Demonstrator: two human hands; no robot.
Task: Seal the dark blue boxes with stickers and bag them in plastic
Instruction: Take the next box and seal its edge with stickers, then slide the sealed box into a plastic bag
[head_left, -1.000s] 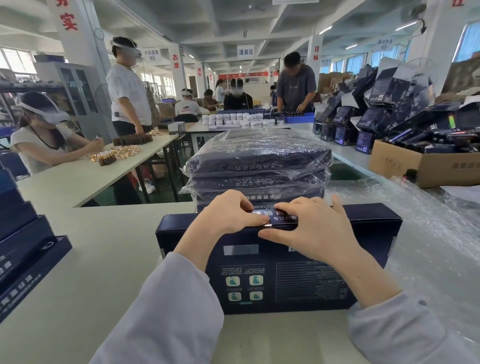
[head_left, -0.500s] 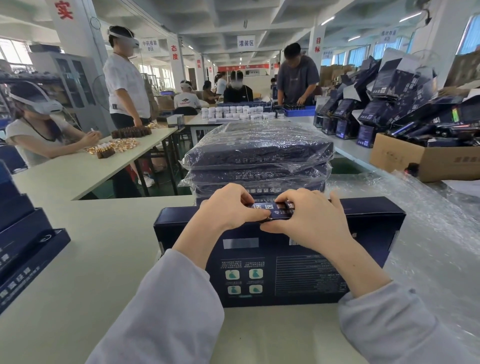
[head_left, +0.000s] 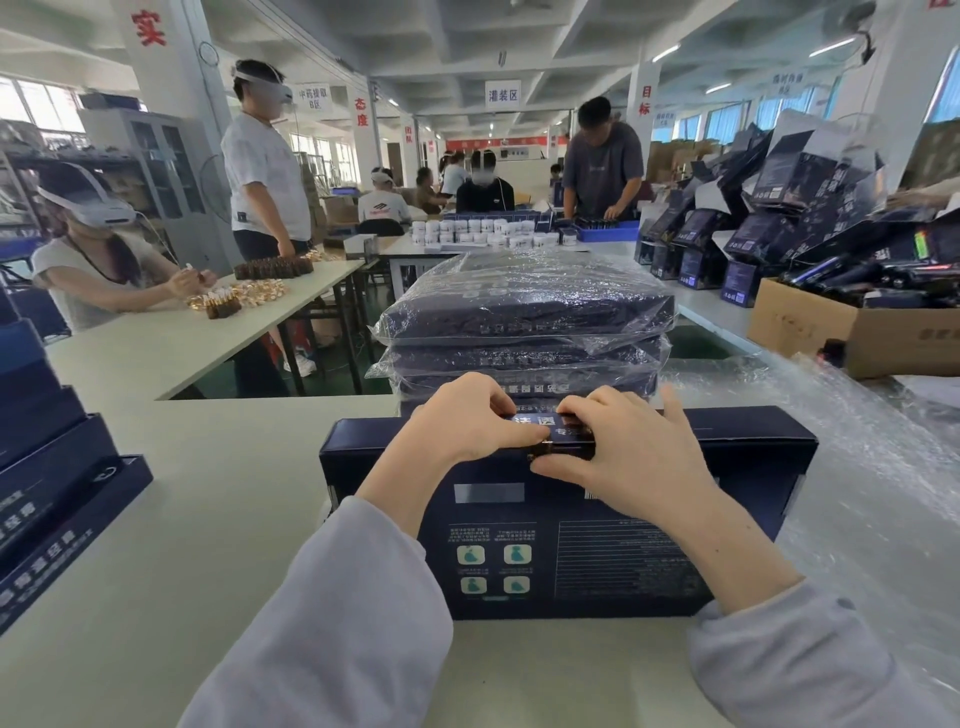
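the dark blue box (head_left: 597, 545) lies flat at the lower centre of the white table (head_left: 208, 493), its far edge close to the stack of bagged boxes (head_left: 524, 322) behind it. the left hand (head_left: 457, 421) and right hand (head_left: 628, 457) pinch a sticker (head_left: 540, 426) onto that far edge, fingers curled and pressing. bare tabletop lies open to the left, up to the blue boxes (head_left: 47, 467) at the left border. clear plastic bags (head_left: 857, 467) crowd the right side.
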